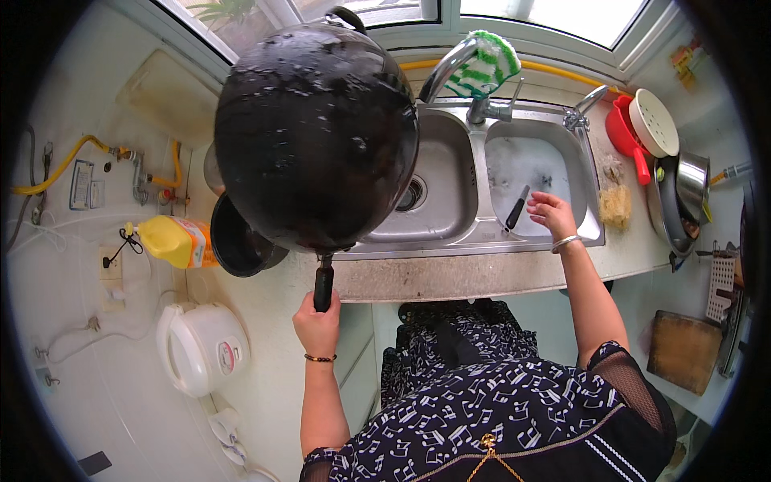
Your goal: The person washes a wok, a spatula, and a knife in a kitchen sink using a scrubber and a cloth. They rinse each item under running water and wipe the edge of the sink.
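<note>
My left hand (317, 325) grips the black handle of a large wok (319, 132). The wok is raised over the left part of the double sink, its rounded, wet outside turned up toward me. It hides part of the left basin (449, 162). Over the right basin (581, 144), my right hand (553, 214) is held with bent, slightly parted fingers and nothing visible in it. Just left of its fingertips, a black-handled utensil (517, 209) slants in cloudy, sudsy water (530, 162); its far end cannot be made out.
A faucet (482, 111) stands behind the sink, near a green-and-white cloth (485, 63). A yellow sponge (614, 206), red colander (623, 129) and stacked pans (680, 193) sit at right. A black pot (238, 241), yellow-capped jug (171, 241) and rice cooker (208, 349) are at left.
</note>
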The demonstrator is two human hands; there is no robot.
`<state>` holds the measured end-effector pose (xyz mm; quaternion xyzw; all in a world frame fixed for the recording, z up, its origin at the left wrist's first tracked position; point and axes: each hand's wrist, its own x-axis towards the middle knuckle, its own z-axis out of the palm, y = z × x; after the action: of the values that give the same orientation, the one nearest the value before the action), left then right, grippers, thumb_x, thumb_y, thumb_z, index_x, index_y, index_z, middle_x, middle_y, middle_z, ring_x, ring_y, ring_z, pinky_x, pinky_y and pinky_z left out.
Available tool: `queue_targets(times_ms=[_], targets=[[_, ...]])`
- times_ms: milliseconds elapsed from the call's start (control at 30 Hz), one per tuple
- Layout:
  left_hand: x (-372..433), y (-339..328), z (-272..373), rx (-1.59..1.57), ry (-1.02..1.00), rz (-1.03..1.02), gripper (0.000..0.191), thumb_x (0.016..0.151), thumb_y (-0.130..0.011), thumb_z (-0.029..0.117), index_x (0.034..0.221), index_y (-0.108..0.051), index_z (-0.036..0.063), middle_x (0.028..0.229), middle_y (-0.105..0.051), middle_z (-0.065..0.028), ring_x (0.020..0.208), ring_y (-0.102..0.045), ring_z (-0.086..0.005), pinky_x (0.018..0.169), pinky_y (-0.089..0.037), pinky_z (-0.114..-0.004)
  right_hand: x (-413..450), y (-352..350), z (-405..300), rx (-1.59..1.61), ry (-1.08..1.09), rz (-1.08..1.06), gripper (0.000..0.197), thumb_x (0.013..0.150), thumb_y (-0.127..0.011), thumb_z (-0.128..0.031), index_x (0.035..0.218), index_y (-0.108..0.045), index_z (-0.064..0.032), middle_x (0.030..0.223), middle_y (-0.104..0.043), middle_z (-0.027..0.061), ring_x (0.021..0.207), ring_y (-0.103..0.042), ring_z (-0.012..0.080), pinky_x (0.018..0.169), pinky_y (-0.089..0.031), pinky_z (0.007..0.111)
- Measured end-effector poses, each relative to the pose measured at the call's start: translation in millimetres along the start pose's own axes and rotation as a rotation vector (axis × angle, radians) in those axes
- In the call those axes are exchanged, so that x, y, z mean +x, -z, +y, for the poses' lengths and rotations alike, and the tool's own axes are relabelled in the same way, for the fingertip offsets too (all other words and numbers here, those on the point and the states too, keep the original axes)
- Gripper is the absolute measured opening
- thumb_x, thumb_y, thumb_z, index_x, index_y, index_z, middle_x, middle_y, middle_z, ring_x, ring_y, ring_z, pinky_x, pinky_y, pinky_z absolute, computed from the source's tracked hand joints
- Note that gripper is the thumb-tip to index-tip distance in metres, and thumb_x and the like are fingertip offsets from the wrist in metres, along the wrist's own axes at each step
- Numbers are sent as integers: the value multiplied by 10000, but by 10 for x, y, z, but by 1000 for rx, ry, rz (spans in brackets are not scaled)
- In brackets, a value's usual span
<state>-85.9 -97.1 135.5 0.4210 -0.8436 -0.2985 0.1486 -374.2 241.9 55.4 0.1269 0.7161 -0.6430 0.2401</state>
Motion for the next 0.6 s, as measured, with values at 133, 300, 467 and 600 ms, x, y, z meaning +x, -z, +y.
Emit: queue_targets(times_ms=[133,300,467,600], targets=[[-4,38,-91,-155,41,-26,279,737,-667,199,645,-513,-14,507,-455,-86,459,-390,-147,461,-362,-295,-310,43,88,-95,47,-33,279,798,-499,-35,1062,-555,33,919,-622,91,780,-611,147,674,-492,248],[-21,178,-164,-185,-4,-3,305,744,-676,211,635,-502,-16,507,-441,-58,480,-357,-115,459,-344,-283,-641,23,148,-187,102,-107,230,815,-510,-54,1022,-584,14,877,-629,79,758,-604,130,655,-480,232],[-139,267,2,-268,38,51,309,740,-686,200,627,-493,-13,497,-430,-24,484,-350,-92,447,-327,-262,-758,-53,252,-256,143,-220,198,843,-502,-72,1000,-590,8,841,-624,52,717,-580,107,650,-470,225],[-344,277,281,-323,66,125,280,736,-690,184,633,-509,-4,482,-432,0,449,-372,-69,412,-315,-251,-628,-239,197,-245,174,-410,202,842,-508,-73,1002,-591,18,854,-626,53,743,-597,112,656,-478,225]])
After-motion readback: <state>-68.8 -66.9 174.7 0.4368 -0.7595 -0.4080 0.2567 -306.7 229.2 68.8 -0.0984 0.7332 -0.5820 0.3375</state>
